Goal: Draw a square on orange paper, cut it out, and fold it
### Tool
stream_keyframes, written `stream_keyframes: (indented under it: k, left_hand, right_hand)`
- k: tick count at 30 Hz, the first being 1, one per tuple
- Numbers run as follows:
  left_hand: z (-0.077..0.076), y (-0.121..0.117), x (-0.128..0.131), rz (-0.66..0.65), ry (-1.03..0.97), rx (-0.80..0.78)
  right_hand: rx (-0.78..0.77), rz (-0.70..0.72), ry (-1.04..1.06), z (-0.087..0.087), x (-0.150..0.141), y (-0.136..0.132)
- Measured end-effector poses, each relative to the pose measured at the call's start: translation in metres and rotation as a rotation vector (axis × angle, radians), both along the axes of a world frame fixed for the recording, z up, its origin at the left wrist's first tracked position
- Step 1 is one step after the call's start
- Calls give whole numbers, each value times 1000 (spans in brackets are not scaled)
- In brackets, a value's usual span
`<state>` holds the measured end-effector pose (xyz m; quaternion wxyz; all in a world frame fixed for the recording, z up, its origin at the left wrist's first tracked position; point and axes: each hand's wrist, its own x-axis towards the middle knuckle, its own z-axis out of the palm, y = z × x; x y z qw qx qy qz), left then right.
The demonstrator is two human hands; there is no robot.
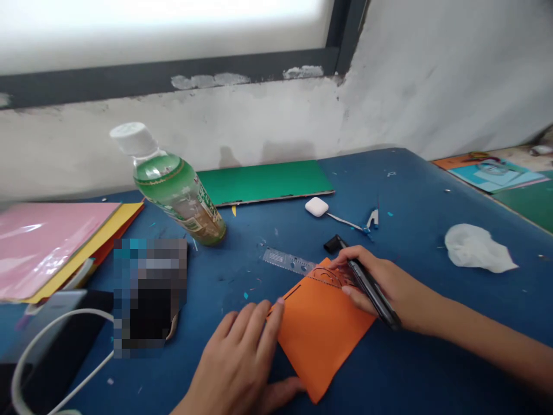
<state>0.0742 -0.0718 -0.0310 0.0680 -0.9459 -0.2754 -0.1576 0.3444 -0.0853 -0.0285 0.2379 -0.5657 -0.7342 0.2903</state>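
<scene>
My right hand (380,282) holds a black marker pen (371,294), its tip end pointing up and left beside a black cap-like piece (332,244) on the table. Under that hand lies a sheet of orange paper (324,334) with short black lines drawn along its upper left edge. A clear plastic ruler (285,260) with cut-out shapes rests partly on the paper's top corner, and the fingers of my right hand cover its near end. My left hand (244,354) is open, fingers stretched out and flat, with the fingertips on the paper's left edge.
Left stand a tea bottle (177,193), a blurred-out phone-like object (151,294), a white cable (19,363) and coloured sheets (56,236). Behind lies a green board (268,181). A white earbud case (317,206) and crumpled tissue (477,248) sit to the right.
</scene>
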Motion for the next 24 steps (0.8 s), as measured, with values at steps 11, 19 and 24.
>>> stream_keyframes:
  k: [11,19,24]
  left_hand:
    - [-22,-20,0,-306,-160,80]
    - [-30,-27,3,-250,-189,179]
    - [-34,-35,13,-190,-238,260]
  right_hand:
    - [-4,253,326,1,-71,72]
    - [297,349,37,-9,-50,45]
    - [414,405,-169,-8,-21,7]
